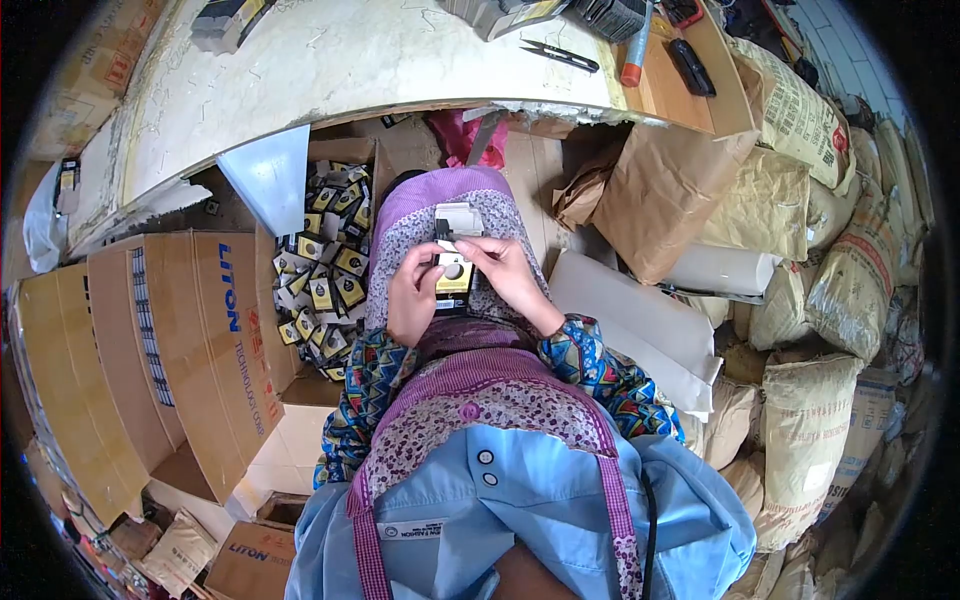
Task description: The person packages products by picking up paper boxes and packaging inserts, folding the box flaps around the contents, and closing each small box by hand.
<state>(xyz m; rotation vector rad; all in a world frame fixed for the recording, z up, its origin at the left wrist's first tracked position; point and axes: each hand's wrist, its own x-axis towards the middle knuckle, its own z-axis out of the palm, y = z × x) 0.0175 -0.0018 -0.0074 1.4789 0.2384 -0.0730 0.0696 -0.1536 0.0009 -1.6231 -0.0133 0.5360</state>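
Note:
Over the apron-covered lap, a small black-and-yellow printed carton [453, 283] with a pale round spot on its front is between my two hands. My left hand [412, 292] grips its left side, fingers curled at the upper edge. From the right, my right hand [510, 280] closes its fingertips on the carton's top edge. A stack of pale and dark pieces [458, 222] lies on the lap just beyond the fingertips. To the left, an open cardboard box [378, 190] holds many similar black-and-yellow cartons [322, 290].
Ahead is a worn white worktable [400, 75] with thread snips [560, 55], an orange-and-blue tool [635, 55] and dark stacked pieces [610, 15]. A large LITON box [215, 340] stands at left. Brown paper [670, 200] and filled sacks [810, 430] crowd the right.

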